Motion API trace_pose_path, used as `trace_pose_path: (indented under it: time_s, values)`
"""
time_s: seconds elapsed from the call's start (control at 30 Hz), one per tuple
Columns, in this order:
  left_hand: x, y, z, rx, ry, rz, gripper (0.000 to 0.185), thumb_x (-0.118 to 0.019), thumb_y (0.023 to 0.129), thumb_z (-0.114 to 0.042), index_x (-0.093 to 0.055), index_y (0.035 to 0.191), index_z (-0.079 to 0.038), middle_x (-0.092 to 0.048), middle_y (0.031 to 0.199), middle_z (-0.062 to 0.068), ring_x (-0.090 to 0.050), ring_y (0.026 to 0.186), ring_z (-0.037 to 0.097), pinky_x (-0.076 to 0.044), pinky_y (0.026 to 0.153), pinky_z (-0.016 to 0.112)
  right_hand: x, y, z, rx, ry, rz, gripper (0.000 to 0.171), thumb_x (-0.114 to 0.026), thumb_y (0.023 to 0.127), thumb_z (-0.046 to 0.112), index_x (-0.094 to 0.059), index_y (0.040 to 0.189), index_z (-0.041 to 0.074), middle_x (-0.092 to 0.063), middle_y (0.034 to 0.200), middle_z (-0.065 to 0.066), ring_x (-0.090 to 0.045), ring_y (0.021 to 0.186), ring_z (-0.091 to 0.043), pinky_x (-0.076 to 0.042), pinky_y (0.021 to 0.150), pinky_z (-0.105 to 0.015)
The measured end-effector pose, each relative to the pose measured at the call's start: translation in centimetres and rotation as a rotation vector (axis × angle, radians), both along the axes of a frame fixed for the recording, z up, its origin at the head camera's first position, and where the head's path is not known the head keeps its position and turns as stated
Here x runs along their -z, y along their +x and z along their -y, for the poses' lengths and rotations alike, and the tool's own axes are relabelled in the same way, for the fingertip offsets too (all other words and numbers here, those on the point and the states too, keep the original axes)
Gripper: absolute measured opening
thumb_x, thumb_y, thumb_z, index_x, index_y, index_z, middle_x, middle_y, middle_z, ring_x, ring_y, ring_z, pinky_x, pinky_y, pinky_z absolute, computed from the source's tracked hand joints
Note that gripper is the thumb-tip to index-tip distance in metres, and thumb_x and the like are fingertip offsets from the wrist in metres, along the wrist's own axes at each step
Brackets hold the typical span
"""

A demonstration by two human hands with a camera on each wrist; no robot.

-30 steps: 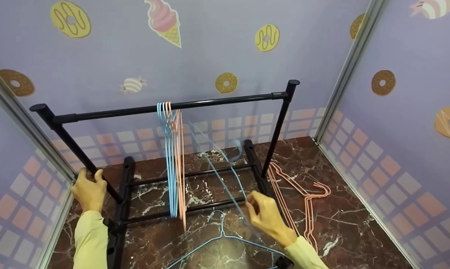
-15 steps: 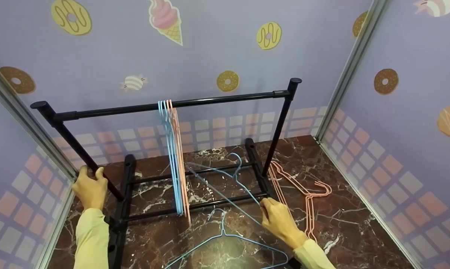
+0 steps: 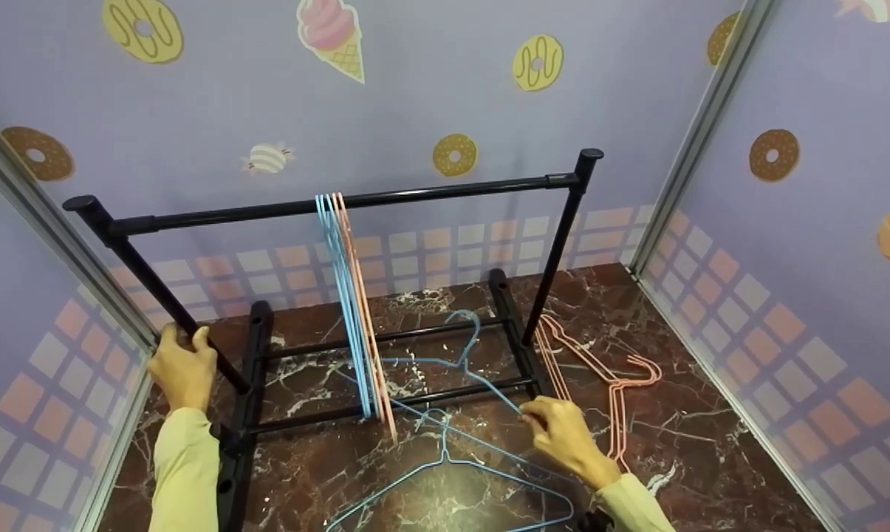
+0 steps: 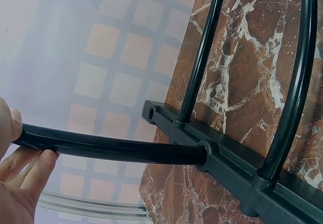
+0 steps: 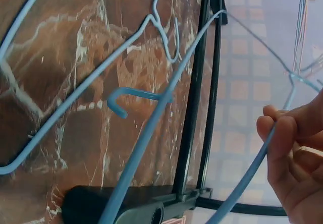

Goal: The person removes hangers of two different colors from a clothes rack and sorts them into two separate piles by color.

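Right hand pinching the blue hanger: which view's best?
Right wrist: close-up, with fingers of the right hand pinching the blue hanger; the frame edge crops the hand.
Head: the hand from above, smaller, with the hanger's hook visible too.
Left wrist: doesn't show that hand.

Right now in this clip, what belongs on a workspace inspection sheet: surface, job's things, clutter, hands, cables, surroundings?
Surface: dark marbled surface.
Job's things: black rack with hanging blue hangers and hanging orange hangers; held blue hanger, not hung.
Clutter: loose blue hanger lying in front; loose orange hangers right of the rack.
Hands: left hand grips the rack's left post; right hand pinches the held blue hanger.
Cables: nothing seen.
Surroundings: lilac walls, printed with sweets.
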State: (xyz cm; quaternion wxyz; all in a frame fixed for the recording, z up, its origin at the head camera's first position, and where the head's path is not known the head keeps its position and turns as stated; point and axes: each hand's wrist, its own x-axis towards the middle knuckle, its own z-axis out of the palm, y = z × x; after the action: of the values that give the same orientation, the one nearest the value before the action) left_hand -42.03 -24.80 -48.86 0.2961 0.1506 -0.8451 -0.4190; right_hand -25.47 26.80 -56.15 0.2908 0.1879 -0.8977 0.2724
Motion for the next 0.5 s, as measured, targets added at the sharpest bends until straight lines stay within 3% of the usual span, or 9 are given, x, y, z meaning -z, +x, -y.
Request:
trace_pose_path:
  time_s: [0.1,0.2,0.37,0.5]
  values:
    - [0.0,-0.1,0.0,0.006,-0.003,0.001,0.032,-0.062,0.098,-0.021,-0.059,0.12,0.002,-0.065,0.113,0.037,-0.051,0.114,0.065,-0.038,0.102,0.065,-0.3,0.2,-0.7,0.007,-0.051,0.08,0.013,-0.074,0.076,-0.005,-0.076,0.081,0.007,-0.066,0.068,0.005,-0.051,0.059,0.002,-0.046,0.056,-0.022]
    - [0.1,-0.1,0.1,0.0,-0.004,-0.006,0.032,-0.062,0.098,-0.022,-0.06,0.12,0.002,-0.065,0.112,0.037,-0.052,0.113,0.064,-0.038,0.101,0.065,-0.4,0.3,-1.4,-0.032,-0.089,0.229,0.012,-0.072,0.081,-0.001,-0.077,0.084,0.009,-0.071,0.073,0.004,-0.055,0.063,0.002,-0.048,0.06,-0.022]
    - [0.2,-0.1,0.2,-0.005,0.004,0.001,0.032,-0.062,0.098,-0.023,-0.06,0.12,0.001,-0.065,0.113,0.038,-0.052,0.114,0.064,-0.039,0.101,0.066,0.3,0.6,-2.3,-0.193,-0.115,0.515,0.013,-0.068,0.088,0.005,-0.079,0.092,0.008,-0.078,0.085,-0.005,-0.058,0.068,0.001,-0.048,0.062,-0.02]
    - [0.1,-0.2,0.0,-0.002,0.004,0.001,0.033,-0.062,0.098,-0.023,-0.061,0.12,0.001,-0.065,0.113,0.037,-0.053,0.115,0.063,-0.039,0.101,0.065,1.5,0.8,-2.2,-0.32,-0.129,0.633,0.014,-0.066,0.087,0.006,-0.079,0.091,0.002,-0.078,0.085,-0.009,-0.057,0.067,0.004,-0.047,0.06,-0.017]
